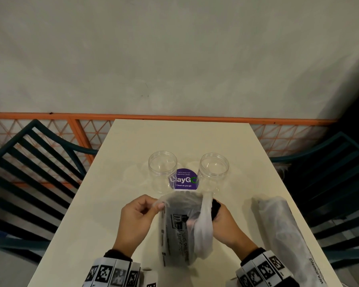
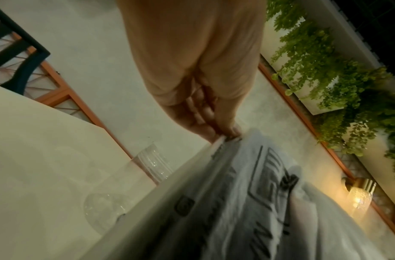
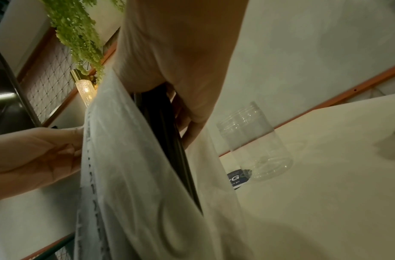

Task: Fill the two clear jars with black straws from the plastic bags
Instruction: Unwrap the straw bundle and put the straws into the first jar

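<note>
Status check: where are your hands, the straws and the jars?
Left hand pinches the bag mouth. Right hand grips the black straws at the opening. Both jars empty, upright. Second bag lies right; path clear.

Hidden, cut off and blurred parts

In the head view the black straws (image 1: 215, 209) show only as a dark end inside the grip of the right hand (image 1: 226, 226); the rest is behind the cloudy plastic bag (image 1: 180, 230), and their number cannot be told. The print on this bag is too blurred to read in all views. The left wrist view is smeared, so how the fingers (image 2: 205, 112) of the left hand (image 1: 136, 219) lie is not plain. The second bag (image 1: 282, 235) is cut by the lower edge, and its content is only a grey shadow. The purple sticker (image 1: 184, 180) is partly covered by the two jars (image 1: 162, 171).
</note>
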`<state>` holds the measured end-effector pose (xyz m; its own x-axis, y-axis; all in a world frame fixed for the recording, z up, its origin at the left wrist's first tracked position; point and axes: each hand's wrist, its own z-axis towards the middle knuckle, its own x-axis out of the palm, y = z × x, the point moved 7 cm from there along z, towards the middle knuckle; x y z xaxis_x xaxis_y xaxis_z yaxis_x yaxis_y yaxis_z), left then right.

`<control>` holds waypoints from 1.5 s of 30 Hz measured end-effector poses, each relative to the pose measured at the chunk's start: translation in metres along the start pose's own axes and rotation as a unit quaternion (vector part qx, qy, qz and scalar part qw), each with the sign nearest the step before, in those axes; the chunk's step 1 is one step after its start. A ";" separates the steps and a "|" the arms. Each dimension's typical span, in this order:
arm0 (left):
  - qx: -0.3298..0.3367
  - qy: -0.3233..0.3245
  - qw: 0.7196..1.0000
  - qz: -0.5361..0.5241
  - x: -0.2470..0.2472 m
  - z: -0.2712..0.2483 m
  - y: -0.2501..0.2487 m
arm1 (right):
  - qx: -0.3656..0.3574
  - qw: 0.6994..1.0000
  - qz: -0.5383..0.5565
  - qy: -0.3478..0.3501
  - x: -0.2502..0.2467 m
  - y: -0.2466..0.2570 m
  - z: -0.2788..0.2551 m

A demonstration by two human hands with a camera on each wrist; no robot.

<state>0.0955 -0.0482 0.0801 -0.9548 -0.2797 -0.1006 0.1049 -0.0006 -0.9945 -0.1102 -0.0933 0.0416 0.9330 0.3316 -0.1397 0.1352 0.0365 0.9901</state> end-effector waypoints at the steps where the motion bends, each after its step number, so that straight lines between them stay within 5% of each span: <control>1: 0.006 -0.001 1.000 0.004 0.001 0.000 0.000 | -0.003 1.000 0.009 -0.003 0.001 0.000 -0.001; 7: -0.001 0.017 0.998 -0.057 0.004 -0.003 0.004 | -0.012 0.999 0.030 -0.027 -0.008 0.005 -0.006; 12: -0.030 0.164 0.985 -0.041 0.012 -0.006 0.003 | -0.027 0.999 0.008 -0.026 -0.006 0.010 -0.006; 18: -0.021 0.038 0.999 0.010 0.002 0.005 0.007 | -0.030 0.999 -0.003 -0.020 0.001 0.014 -0.003; 25: -0.026 0.026 0.999 -0.029 0.014 0.000 0.013 | -0.039 0.997 0.027 -0.056 -0.003 0.017 0.001; 31: 0.004 0.179 0.984 -0.018 0.021 -0.002 -0.005 | -0.045 0.998 0.001 -0.039 -0.007 0.026 0.000; 38: -0.020 0.048 0.998 -0.038 0.011 0.009 0.006 | -0.024 0.999 -0.019 0.018 -0.001 0.022 0.001; 45: -0.098 0.160 0.963 -0.194 0.030 0.001 0.020 | -0.052 0.998 -0.036 0.003 0.001 0.029 -0.006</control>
<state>0.0697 -0.0580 0.0574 -0.9515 0.0160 0.3071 -0.3018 0.1436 -0.9425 -0.1073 -0.0866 0.0704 0.9201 0.3304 -0.2101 0.1654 0.1586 0.9734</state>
